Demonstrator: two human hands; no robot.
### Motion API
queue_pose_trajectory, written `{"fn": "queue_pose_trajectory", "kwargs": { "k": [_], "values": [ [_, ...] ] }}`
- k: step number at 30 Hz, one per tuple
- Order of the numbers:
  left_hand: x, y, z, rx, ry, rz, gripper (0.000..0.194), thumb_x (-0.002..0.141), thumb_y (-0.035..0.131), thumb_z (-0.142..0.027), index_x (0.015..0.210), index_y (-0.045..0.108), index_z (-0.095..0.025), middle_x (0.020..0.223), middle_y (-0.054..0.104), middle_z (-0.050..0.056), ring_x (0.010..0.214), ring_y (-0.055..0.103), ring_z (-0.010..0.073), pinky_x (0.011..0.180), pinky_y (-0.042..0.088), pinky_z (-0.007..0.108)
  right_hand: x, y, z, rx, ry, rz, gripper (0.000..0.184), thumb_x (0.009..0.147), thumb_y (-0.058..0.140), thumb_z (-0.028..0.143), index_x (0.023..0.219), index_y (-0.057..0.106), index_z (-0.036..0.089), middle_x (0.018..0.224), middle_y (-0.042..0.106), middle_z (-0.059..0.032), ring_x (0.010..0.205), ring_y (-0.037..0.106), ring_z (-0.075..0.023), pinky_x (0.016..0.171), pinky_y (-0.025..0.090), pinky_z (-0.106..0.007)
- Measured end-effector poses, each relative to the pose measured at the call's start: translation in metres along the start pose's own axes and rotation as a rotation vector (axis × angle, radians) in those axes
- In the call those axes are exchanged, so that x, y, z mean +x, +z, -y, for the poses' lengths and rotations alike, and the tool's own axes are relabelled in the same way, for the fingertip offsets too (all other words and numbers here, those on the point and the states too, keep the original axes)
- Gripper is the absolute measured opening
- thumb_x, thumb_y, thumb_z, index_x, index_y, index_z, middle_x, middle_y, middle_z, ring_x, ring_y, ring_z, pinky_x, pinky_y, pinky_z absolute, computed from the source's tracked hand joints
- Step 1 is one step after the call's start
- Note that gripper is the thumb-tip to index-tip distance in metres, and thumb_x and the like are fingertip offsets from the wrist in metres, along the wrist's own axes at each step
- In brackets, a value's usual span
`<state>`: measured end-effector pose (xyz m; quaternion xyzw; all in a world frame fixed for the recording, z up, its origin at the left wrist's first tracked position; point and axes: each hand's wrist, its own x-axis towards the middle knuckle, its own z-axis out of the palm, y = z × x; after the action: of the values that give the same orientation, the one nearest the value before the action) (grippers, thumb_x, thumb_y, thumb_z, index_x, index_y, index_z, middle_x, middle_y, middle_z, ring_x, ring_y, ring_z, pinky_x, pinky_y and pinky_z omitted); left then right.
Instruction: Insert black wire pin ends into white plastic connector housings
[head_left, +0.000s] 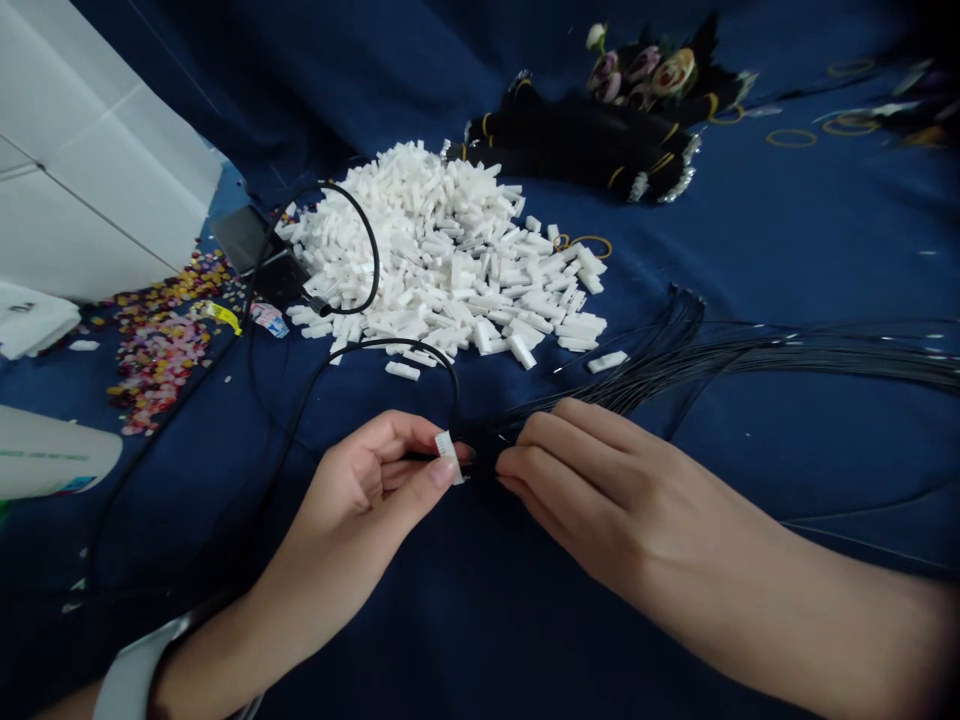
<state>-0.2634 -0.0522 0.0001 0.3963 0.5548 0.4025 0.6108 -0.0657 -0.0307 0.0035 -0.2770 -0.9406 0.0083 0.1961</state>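
Your left grip [367,490] is narrow, thumb and fingers pinching a small white plastic multi-pin connector [448,457] that stands on its short end. Your right grip [592,490] is narrow too, its fingertips closed on the ends of a long bundle of thin black wires [750,352] just beside the connector; the wire tips are too dark to make out. The bundle fans away to the right across a dark blue cloth [697,570]. Far of your hands lies a heaped pile of white plastic connectors [435,260], with a thin black cable [360,215] looped over its left side. Beyond the pile lie black wire bundles tied with yellow bands [577,150]. On the far left stand a large white box [90,150] and a scatter of multicoloured scraps [157,345].
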Motion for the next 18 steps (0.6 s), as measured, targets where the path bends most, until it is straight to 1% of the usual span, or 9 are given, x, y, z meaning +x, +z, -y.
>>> {"fn": "queue_pose_trajectory", "kwargs": {
  "k": [5,9,11,14,18],
  "values": [
    [-0.0019,0.0017,-0.0004,-0.03,0.009,-0.022,0.009,0.083,0.074,-0.018,0.078,0.068,-0.021,0.075,0.07,-0.005,0.082,0.069,0.0079,0.072,0.049,0.01,-0.0011,0.0004,-0.0014,-0.007,-0.012,-0.029,0.015,0.089,0.049,0.003,0.081,0.06,0.011,0.074,0.049,-0.0044,0.068,0.038,-0.0155,0.064,0.032,-0.03],
    [-0.002,0.0037,-0.0009,-0.038,0.023,-0.026,0.008,0.083,0.075,-0.019,0.078,0.069,-0.02,0.076,0.071,-0.004,0.081,0.069,0.0085,0.072,0.05,0.011,-0.0019,-0.0028,-0.0023,0.017,-0.004,0.001,0.016,0.087,0.048,0.0,0.082,0.06,0.011,0.076,0.05,-0.004,0.068,0.039,-0.0146,0.063,0.033,-0.029],
    [-0.0023,0.0041,-0.0009,-0.037,0.033,-0.025,0.008,0.082,0.075,-0.019,0.079,0.069,-0.02,0.077,0.072,-0.004,0.08,0.068,0.0085,0.07,0.05,0.011,-0.0013,-0.0028,-0.0022,0.022,-0.007,-0.007,0.017,0.088,0.047,0.001,0.083,0.06,0.011,0.075,0.05,-0.0039,0.068,0.039,-0.0145,0.063,0.033,-0.029],
    [-0.0036,0.0044,-0.0005,-0.04,0.041,-0.032,0.006,0.082,0.076,-0.019,0.08,0.07,-0.02,0.077,0.071,-0.003,0.077,0.067,0.0083,0.067,0.049,0.011,0.0005,-0.0005,-0.0013,0.013,-0.027,-0.058,0.017,0.091,0.047,0.004,0.084,0.062,0.01,0.074,0.051,-0.0045,0.069,0.041,-0.0146,0.064,0.036,-0.029],
    [-0.0056,0.0056,0.002,-0.048,0.034,-0.052,0.007,0.081,0.077,-0.019,0.08,0.07,-0.019,0.076,0.07,-0.002,0.073,0.065,0.0087,0.066,0.049,0.012,0.0023,0.0035,0.001,-0.039,-0.098,-0.097,0.021,0.093,0.046,0.007,0.079,0.062,0.009,0.073,0.053,-0.0058,0.069,0.045,-0.0151,0.065,0.042,-0.03]
  ]
}}
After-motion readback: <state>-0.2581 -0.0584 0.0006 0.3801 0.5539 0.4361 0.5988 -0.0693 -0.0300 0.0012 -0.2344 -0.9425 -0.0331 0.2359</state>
